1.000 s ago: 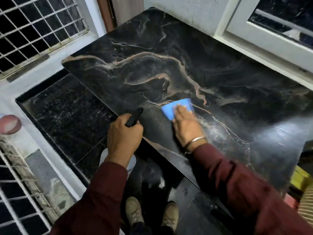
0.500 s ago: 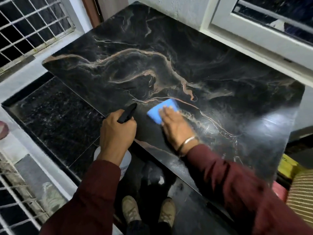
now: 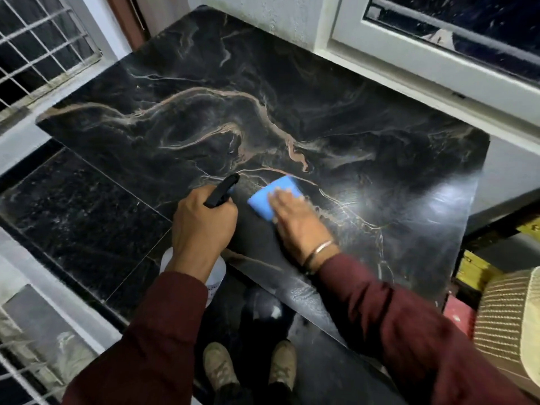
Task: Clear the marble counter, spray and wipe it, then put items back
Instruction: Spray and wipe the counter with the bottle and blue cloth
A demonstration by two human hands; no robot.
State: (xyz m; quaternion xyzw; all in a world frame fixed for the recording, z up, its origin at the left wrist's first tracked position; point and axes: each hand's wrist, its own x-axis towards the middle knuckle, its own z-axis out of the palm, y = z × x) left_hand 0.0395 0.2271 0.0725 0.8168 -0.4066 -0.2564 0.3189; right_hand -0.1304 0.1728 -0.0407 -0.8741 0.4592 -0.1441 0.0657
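Where the blue cloth (image 3: 273, 197) lies, the marble counter (image 3: 292, 118) shines wet.

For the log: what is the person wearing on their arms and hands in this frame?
Both arms are covered by long dark maroon sleeves, the left sleeve and right sleeve reaching the wrists. The left hand is bare, with no glove. The right hand is bare too, with a thin silver metal bangle at its wrist.
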